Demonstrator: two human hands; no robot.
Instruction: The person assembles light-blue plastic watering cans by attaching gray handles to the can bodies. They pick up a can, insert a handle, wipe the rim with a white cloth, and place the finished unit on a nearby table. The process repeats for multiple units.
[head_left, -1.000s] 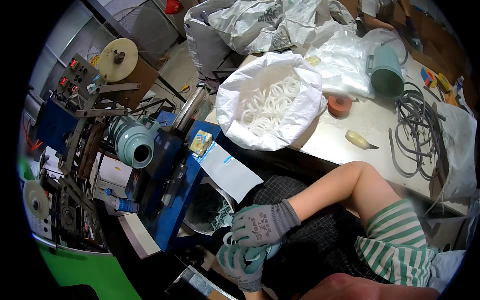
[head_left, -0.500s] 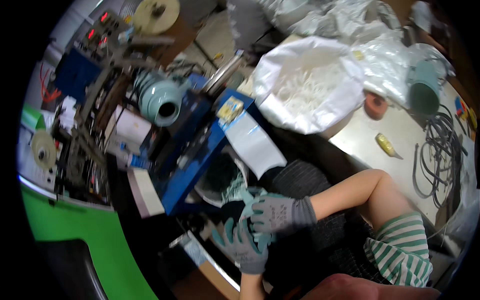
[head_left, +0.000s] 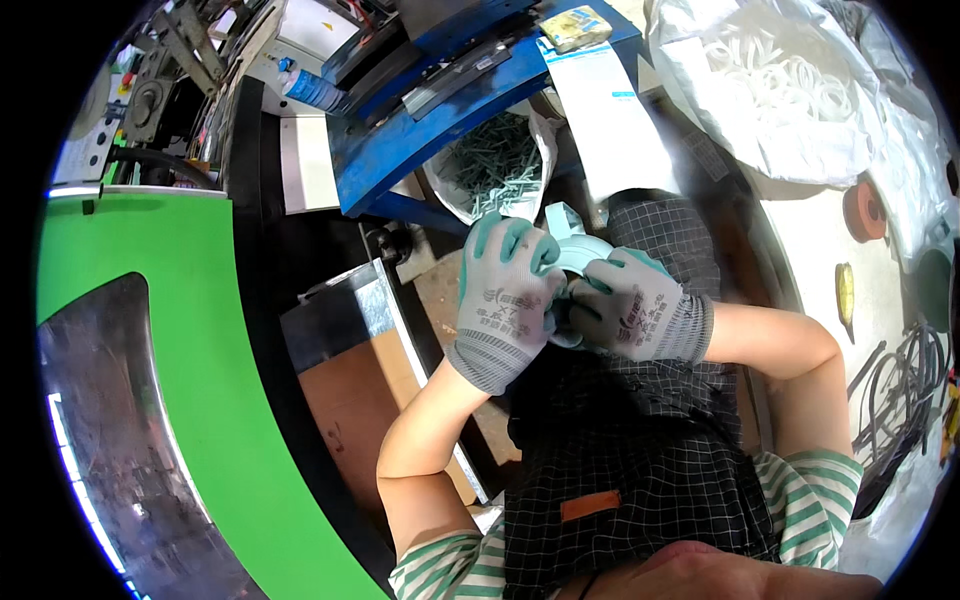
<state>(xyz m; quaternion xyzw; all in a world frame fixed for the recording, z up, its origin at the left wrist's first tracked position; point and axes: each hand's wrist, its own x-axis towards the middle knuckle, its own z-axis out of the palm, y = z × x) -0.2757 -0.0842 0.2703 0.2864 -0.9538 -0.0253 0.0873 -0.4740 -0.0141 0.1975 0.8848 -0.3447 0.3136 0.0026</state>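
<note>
Both my hands wear grey knit gloves with teal-coated fingers. Between them, over my lap, is a pale blue-green plastic pipe fitting (head_left: 585, 253) with a round, ring-like body and a squarish stub at its far side. My left hand (head_left: 510, 300) is curled around the fitting's left side. The fingers of my right hand (head_left: 632, 305) bend over its near right part, and the fingertips of both hands meet close together there. The gloves hide much of the fitting, so I cannot make out anything small between the fingertips. Just beyond it stands a white-lined bucket (head_left: 435, 180) with thin teal plastic offcuts.
A blue bench (head_left: 375, 165) carries a yellow sponge-like block (head_left: 577, 28) and a hanging white sheet (head_left: 620, 140). On the right table are a bag of white rings (head_left: 690, 95), a reddish-brown roll (head_left: 864, 210) and black cords (head_left: 890, 400). A green machine (head_left: 200, 330) stands left.
My view has swung down toward my lap. My hands, blurred and overlapping before, are now side by side on the fitting, which shows more plainly.
</note>
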